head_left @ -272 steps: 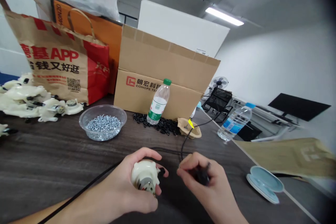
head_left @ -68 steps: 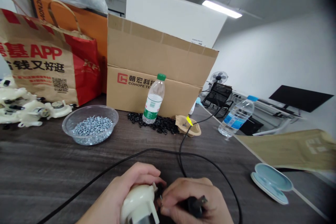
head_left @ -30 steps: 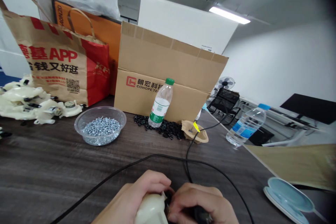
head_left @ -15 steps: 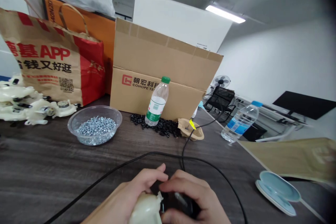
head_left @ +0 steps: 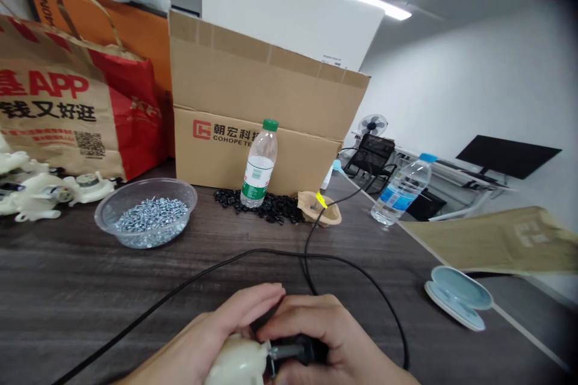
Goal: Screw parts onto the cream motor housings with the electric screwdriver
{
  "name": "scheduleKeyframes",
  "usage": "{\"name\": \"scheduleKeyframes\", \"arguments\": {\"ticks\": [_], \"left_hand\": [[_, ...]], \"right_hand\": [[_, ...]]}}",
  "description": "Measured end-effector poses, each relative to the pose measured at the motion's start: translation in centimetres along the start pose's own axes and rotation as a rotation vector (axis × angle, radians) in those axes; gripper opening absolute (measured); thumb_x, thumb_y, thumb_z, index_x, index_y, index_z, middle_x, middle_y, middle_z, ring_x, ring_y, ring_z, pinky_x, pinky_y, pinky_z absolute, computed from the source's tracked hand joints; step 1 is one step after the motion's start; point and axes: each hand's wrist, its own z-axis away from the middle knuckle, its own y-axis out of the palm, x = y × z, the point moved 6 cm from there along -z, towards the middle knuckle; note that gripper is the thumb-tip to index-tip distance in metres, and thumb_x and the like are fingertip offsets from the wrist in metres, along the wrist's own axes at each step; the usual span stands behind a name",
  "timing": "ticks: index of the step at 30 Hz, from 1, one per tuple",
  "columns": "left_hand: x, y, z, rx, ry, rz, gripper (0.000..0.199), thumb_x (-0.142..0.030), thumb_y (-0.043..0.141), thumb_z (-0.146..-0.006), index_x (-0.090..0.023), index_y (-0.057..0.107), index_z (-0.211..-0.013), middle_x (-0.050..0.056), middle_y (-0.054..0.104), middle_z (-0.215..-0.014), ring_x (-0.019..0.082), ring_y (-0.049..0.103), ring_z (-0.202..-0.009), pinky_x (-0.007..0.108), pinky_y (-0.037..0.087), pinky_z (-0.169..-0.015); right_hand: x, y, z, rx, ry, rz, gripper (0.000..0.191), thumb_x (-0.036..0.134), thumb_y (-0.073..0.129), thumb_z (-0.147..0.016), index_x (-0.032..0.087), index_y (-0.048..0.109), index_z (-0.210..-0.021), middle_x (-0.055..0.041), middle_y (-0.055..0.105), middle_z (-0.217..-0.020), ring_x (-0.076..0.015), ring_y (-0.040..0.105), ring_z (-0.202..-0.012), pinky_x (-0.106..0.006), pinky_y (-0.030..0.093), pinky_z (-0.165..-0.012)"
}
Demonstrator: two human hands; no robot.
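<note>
At the bottom centre my left hand is wrapped round a cream plastic part. My right hand closes round a black tool with a metal shaft, whose tip meets the right side of the cream part. A small screw-like metal piece shows where they meet. The fingertips of both hands come close together above the part and hide some of it. Beyond the hands a black cable curves over the dark table.
A clear bowl of screws stands at left, near more cream parts. Small black pieces, a green-capped bottle and a pulp tray lie before a carton. At right are a blue-capped bottle and an open case.
The view has shifted, so the background sits further left and higher. More of the tool's metal shaft shows between my hands. Both hands keep their hold.
</note>
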Motion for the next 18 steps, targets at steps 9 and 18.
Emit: {"name": "scheduleKeyframes", "arguments": {"ticks": [9,18], "left_hand": [[0.2,-0.4,0.1,-0.013,0.051,-0.013,0.093,-0.011,0.080,-0.075,-0.038,0.042,-0.156,0.005,0.048,-0.160,0.031,0.052,-0.142,0.044,0.045,-0.117],[-0.5,-0.2,0.2,-0.014,0.005,0.035,0.089,-0.012,0.078,-0.077,-0.038,0.042,-0.155,0.005,0.051,-0.158,0.031,0.051,-0.143,0.045,0.046,-0.117]], "right_hand": [[0.0,0.1,0.0,-0.030,-0.020,0.038,0.026,0.042,0.076,-0.095,0.024,0.079,-0.113,-0.0062,0.076,-0.103,-0.0160,0.071,-0.093,-0.021,0.055,-0.086],[-0.2,0.5,0.1,-0.019,-0.030,0.054,0.033,0.051,0.068,-0.099,0.023,0.079,-0.112,-0.0077,0.076,-0.101,-0.0165,0.071,-0.090,-0.022,0.056,-0.084]]}}
